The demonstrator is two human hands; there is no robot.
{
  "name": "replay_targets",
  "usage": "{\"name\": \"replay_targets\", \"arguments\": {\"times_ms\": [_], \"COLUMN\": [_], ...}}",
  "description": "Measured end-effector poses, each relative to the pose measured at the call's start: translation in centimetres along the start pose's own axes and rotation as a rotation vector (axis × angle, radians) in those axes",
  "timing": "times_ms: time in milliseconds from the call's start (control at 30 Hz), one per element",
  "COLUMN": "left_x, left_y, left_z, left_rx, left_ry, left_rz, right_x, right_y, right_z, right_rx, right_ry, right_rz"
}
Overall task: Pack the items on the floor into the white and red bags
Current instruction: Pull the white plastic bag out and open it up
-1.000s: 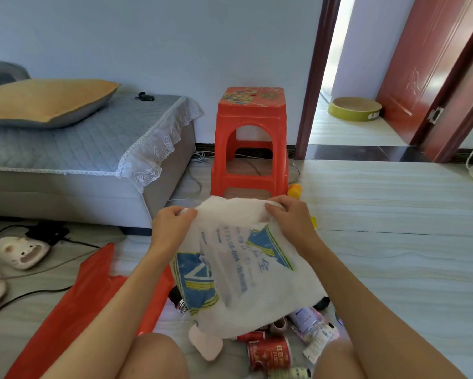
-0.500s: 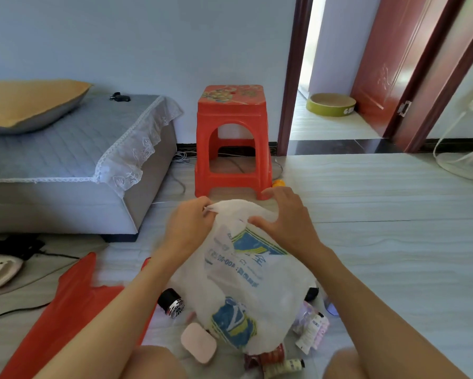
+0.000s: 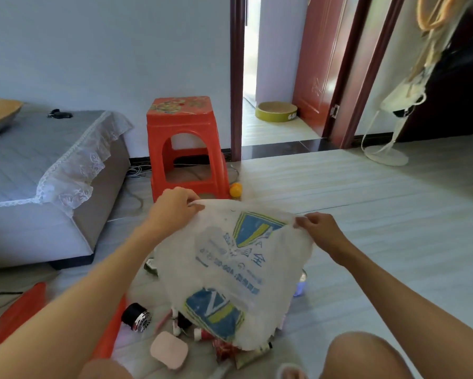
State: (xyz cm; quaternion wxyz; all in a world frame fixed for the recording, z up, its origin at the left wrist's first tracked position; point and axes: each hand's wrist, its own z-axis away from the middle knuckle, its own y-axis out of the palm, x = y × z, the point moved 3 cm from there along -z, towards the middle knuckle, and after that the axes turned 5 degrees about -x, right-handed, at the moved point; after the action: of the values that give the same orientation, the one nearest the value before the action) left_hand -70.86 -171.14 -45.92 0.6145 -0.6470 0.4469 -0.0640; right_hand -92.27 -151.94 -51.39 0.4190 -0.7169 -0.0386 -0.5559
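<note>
Holding the white bag up over the floor, both hands at its top edge. Left hand pinches the left corner of the rim between thumb and curled fingers; right hand pinches the right corner the same way. Bag hangs spread between them, printed side facing the camera, mouth not visibly parted.

Handling, judged: thin plastic film, very light, limp, creases freely, probably slick layer on layer. Best taken at the rim, one layer per hand, so the mouth can be pulled apart; gripping both layers together would keep it sealed.

Red bag lies flat on the floor at lower left, partly under the left forearm, untouched.

Items still on the floor beneath the white bag: black round speaker, pink case, a red can partly hidden, other small things too covered to name. Nothing seen inside either bag.

Packing judged not begun; opening the mouth is the step in hand.
</note>
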Motion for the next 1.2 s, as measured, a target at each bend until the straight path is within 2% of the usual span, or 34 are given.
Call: {"name": "replay_targets", "arguments": {"times_ms": [67, 133, 267, 367, 567, 767, 833, 933, 967, 1033, 1133, 1200], "left_x": [-0.8, -2.0, -5.3, -7.4, -9.7, -11.3, -11.0, -10.6, -10.5, -10.6, -11.1, -11.3], "left_y": [1.0, 2.3, 6.3, 11.4, 23.8, 33.0, 35.6, 38.1, 38.4, 38.6, 38.2, 37.9], "left_z": [0.6, 1.2, 1.4, 1.4, 1.4, 0.8, 0.3, -0.1, -0.2, -0.5, -1.4, -2.4], "left_rx": [0.041, 0.029, -0.012, 0.035, 0.236, 0.293, 0.303, 0.282, 0.268, 0.227, 0.151, 0.102], "left_ry": [0.004, 0.011, 0.018, -0.006, -0.080, -0.047, -0.064, -0.091, -0.088, -0.069, -0.038, -0.060], "left_rz": [-0.134, -0.143, 0.079, 0.200, 0.214, 0.115, 0.094, 0.057, 0.045, 0.031, 0.051, 0.093], "right_x": [-0.6, -1.2, -3.8, -7.5, -16.4, -23.8, -25.4, -26.8, -27.5, -29.6, -33.1, -34.4], "right_y": [-2.7, -4.8, -8.2, -10.1, -12.6, -11.7, -10.7, -7.6, -6.1, -2.7, 0.8, 1.3], "right_z": [0.0, -0.3, -1.5, -2.3, -3.6, -6.9, -7.5, -6.0, -4.9, -2.4, 0.1, 0.6], "right_rx": [0.025, 0.009, -0.212, -0.299, -0.311, -0.338, -0.399, -0.526, -0.488, -0.304, -0.012, 0.078], "right_ry": [0.033, 0.019, 0.001, 0.036, 0.102, 0.120, 0.067, -0.194, -0.260, -0.333, -0.267, -0.227], "right_rz": [-0.006, 0.075, 0.226, 0.275, 0.452, 0.694, 0.683, 0.698, 0.679, 0.657, 0.772, 0.867]}}
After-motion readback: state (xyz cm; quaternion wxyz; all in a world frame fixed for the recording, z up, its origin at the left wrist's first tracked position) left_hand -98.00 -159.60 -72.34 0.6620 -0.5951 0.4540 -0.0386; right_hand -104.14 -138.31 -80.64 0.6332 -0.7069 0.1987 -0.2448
